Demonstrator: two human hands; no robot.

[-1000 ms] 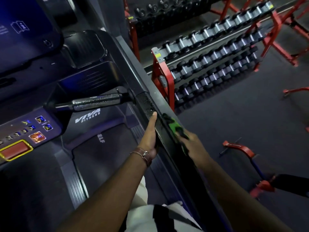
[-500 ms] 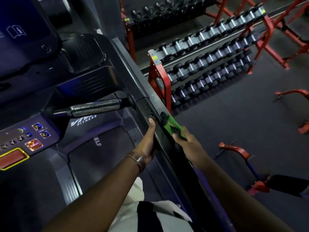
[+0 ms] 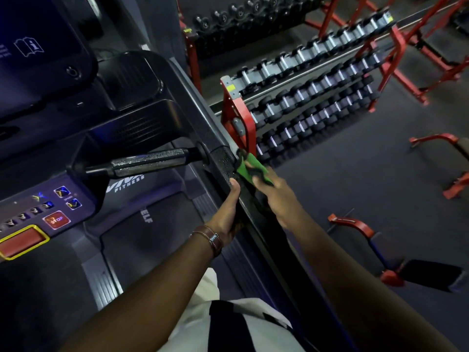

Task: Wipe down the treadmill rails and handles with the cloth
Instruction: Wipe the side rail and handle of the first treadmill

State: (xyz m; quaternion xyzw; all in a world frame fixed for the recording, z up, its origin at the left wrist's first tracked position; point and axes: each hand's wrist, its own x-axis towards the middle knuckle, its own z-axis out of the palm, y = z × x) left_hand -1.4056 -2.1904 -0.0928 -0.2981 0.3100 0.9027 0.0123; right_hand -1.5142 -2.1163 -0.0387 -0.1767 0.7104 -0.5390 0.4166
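Observation:
The treadmill's right side rail runs dark and glossy from the console down toward me. My right hand presses a green cloth against the rail's outer side, near its upper end. My left hand grips the rail's inner edge just below, thumb lying along the top; a brown strap is on that wrist. A silver-and-black handle bar sticks out from the rail toward the console, left of both hands.
The console with lit buttons and a red stop pad sits at the left, with the belt below. A red dumbbell rack stands right of the rail. Red bench frames lie on the dark floor.
My right hand has slid the green cloth up the rail toward the console end. My left hand has kept its grip on the rail.

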